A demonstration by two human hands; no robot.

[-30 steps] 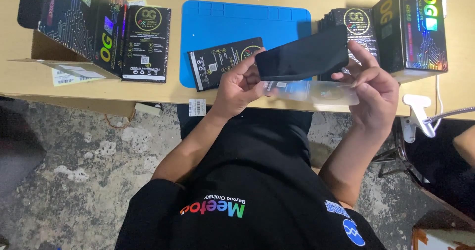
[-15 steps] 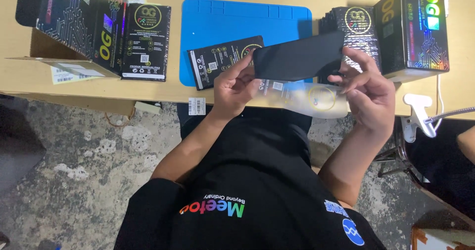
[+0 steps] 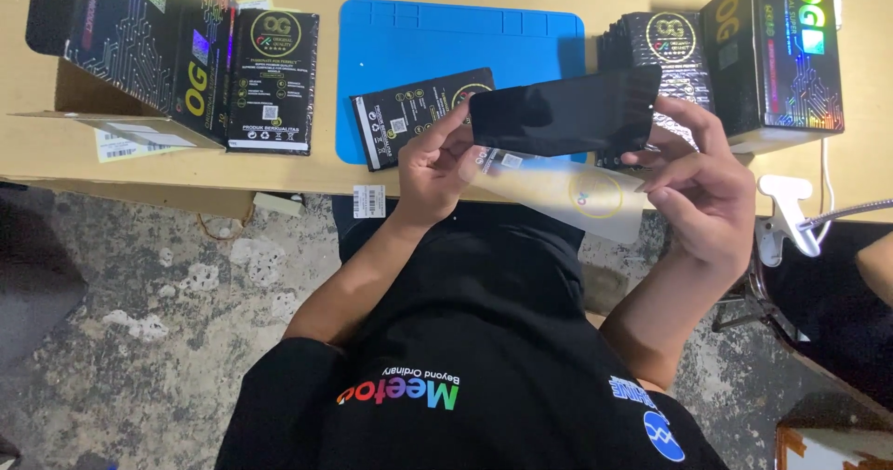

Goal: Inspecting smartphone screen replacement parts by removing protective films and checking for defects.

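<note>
My left hand pinches the left end of a flat black glass panel, held level above the desk's front edge. At the panel's other end my right hand has its fingers spread along the edge. Just below the panel, between both hands, hangs a translucent film sleeve with a round yellow sticker. Its right edge rests against my right fingers. Behind my left hand, a black flat packet lies on a blue mat.
Large black cartons stand at the desk's left and right. A flat black packet lies by the left carton, and a stack of packets by the right. A white clamp grips the desk edge. Another person's arm shows far right.
The black panel has levelled out from a tilt. The translucent sleeve has dropped clear below it and shows more fully.
</note>
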